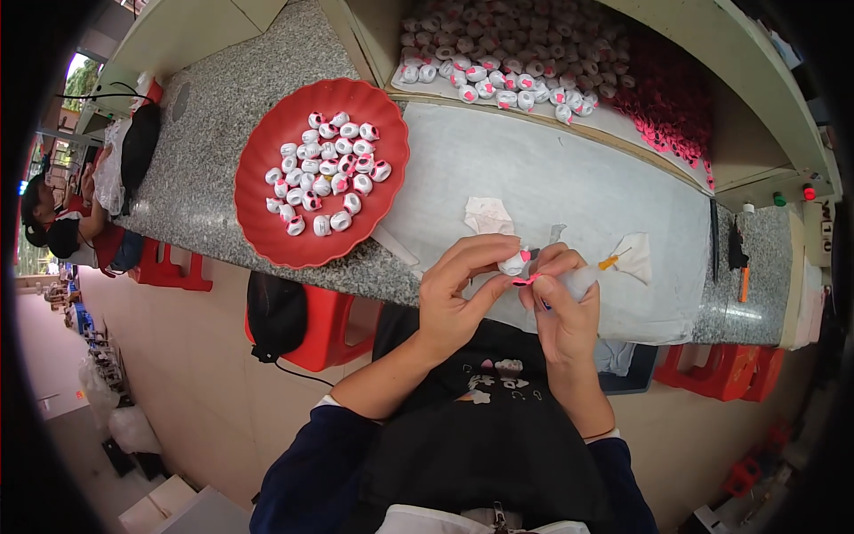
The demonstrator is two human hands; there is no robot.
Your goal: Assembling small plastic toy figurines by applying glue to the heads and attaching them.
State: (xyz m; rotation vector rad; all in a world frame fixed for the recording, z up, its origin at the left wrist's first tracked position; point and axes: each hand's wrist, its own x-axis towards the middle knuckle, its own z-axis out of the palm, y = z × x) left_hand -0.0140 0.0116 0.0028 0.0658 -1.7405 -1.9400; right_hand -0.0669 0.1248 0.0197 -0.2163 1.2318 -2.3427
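Note:
My left hand point(455, 298) is closed, its fingertips pinching a small white rounded piece point(513, 264) with a pink patch. Close against it, my right hand point(566, 307) is also closed, with thumb and forefinger on a small bright pink piece point(525, 280). Tucked in that same hand is a translucent squeeze bottle point(583, 281) with a yellow-orange needle tip point(608, 262) pointing away to the right. Both hands are just above the front of the white work sheet point(445, 160). Where the pink and white pieces meet is partly hidden by fingers.
A red scalloped dish point(258, 196) at left holds many similar white-and-pink pieces. White pieces point(498, 89) and pink bits point(667, 133) fill the shelf behind. Cloth scraps point(487, 215) lie on the sheet. Red stools point(331, 334) stand below; another person point(76, 218) sits far left.

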